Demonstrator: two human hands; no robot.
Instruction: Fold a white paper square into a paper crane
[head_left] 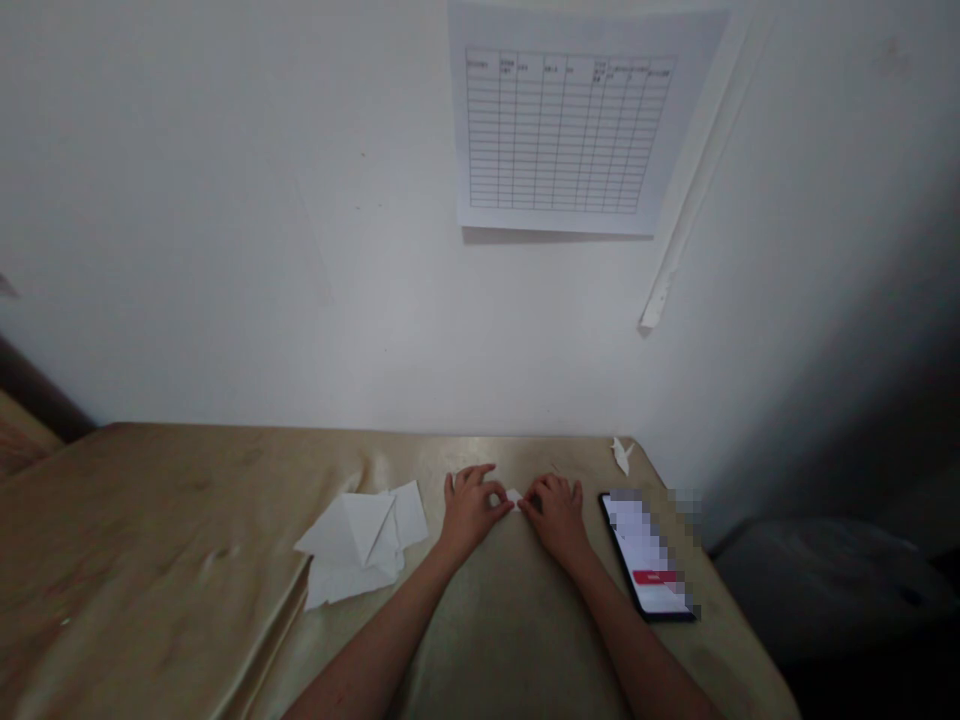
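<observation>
Between my two hands is a small piece of folded white paper (514, 497), mostly covered by fingertips. My left hand (474, 505) pinches its left side between thumb and index finger, the other fingers raised and spread. On the opposite side, my right hand (553, 512) pinches the same paper with thumb and index finger. To the left of my left hand lies a loose pile of white paper sheets (352, 575), with a folded triangular piece on top. A small folded paper bird (621, 456) rests near the table's far right corner.
A phone (651, 560) with a lit screen lies right of my right hand. The table (495, 640) has a wrinkled tan cover and meets a white wall (225, 250) at the back. A printed grid sheet (559, 130) hangs on that wall. Dark bundled material (832, 580) sits beyond the right edge.
</observation>
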